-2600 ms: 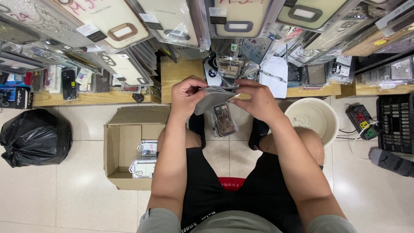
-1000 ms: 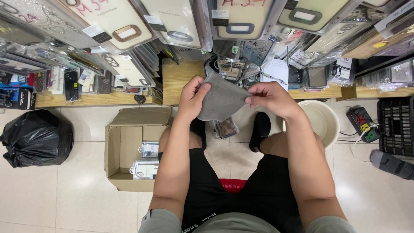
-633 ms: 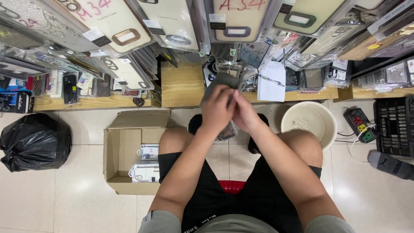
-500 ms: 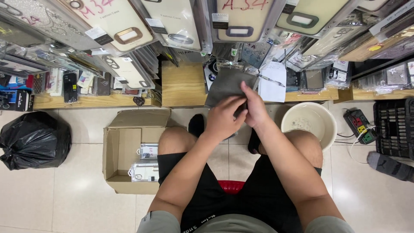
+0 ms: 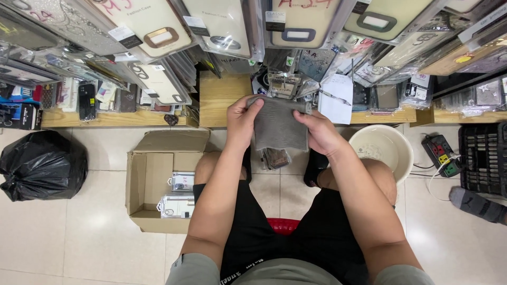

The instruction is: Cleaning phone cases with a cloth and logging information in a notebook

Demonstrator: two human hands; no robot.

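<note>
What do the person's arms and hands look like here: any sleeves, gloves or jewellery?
Both forearms are bare from the short grey-green sleeves down. The left hand and right hand are ungloved; no ring, watch or bracelet shows. Black shorts are worn below.

The cloth [image 5: 278, 126] I hold is plain grey, faintly ribbed. My shorts [image 5: 296, 237] are black, and a red stool [image 5: 283, 224] shows between my legs. The cardboard box [image 5: 153, 179] is brown, the rubbish bag [image 5: 42, 166] glossy black, the bucket [image 5: 385, 145] cream-white. The floor [image 5: 79, 243] is pale beige tile, the shelf [image 5: 222, 100] light wood, the crate [image 5: 483, 158] black.
</note>
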